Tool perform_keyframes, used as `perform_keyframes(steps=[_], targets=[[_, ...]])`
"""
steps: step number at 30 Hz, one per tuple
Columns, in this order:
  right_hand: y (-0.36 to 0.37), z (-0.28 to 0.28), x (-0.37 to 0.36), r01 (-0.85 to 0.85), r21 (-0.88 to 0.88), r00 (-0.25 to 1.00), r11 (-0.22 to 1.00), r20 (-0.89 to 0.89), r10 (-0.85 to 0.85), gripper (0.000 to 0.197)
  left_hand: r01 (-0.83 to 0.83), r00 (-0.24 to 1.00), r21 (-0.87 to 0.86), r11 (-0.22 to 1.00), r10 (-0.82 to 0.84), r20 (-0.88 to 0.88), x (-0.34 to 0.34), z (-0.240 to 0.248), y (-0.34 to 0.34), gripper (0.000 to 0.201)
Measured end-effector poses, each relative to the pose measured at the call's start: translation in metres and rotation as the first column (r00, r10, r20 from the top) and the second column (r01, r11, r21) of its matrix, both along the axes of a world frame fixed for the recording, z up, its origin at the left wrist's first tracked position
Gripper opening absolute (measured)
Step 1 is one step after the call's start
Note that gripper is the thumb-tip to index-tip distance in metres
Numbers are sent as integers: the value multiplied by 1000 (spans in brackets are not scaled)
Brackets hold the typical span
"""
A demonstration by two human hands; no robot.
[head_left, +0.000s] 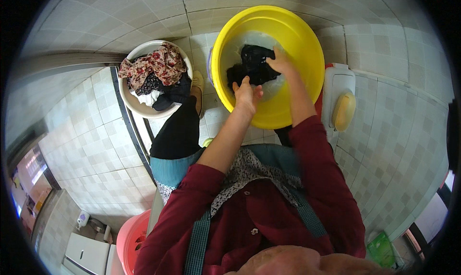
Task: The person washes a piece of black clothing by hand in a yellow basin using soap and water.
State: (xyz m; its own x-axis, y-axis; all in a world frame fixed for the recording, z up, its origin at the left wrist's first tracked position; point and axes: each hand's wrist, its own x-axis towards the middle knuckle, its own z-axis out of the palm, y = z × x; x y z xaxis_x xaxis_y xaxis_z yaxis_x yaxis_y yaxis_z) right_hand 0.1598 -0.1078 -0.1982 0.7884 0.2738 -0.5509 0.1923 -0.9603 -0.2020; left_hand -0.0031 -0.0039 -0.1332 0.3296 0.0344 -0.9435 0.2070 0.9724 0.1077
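My left hand (247, 96) and right hand (278, 61) press the dark garment (252, 64) in the yellow basin (297, 40); fingers seem loosely curled on the wet cloth, though I cannot tell their grip.

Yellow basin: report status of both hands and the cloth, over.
Left hand and right hand both gripping the dark garment. Garment in soapy water inside yellow basin. Nothing in the way; white basin of laundry sits apart, left.

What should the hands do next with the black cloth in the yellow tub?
Probably rub it together: the left hand and right hand both rest on the black cloth, which lies bunched in soapy water in the yellow basin.
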Motion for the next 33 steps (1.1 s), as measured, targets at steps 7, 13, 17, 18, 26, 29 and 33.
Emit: perform_keyframes(steps=[7, 13, 17, 18, 26, 29, 33], targets=[[6, -143, -66, -476, -260, 877, 840, -206, 433, 49, 90, 996, 182, 979, -93, 4, 10, 7, 11, 75], [39, -44, -34, 427, 52, 846, 903, -376, -378, 37, 203, 978, 243, 948, -188, -86, 10, -3, 14, 74], [40, 82, -42, 344, 376, 816, 861, -572, -76, 48, 85, 996, 34, 996, -86, 22, 17, -23, 7, 62], [41, 111, -45, 290, 382, 812, 878, -584, -14, 50, -30, 985, -66, 997, 41, 165, 18, -41, 5, 64], [46, 172, -128, -351, 692, 883, 631, 20, 469, 25, -32, 967, 81, 996, 10, 255, 8, -144, -1, 58], [52, 103, -92, -93, 352, 994, 931, 84, 68, 35, 43, 970, -58, 997, -28, 240, 12, -39, 2, 42], [43, 78, -44, -125, 203, 984, 971, 150, 96, 52, 45, 980, 30, 999, -50, 191, 20, -7, 5, 34]])
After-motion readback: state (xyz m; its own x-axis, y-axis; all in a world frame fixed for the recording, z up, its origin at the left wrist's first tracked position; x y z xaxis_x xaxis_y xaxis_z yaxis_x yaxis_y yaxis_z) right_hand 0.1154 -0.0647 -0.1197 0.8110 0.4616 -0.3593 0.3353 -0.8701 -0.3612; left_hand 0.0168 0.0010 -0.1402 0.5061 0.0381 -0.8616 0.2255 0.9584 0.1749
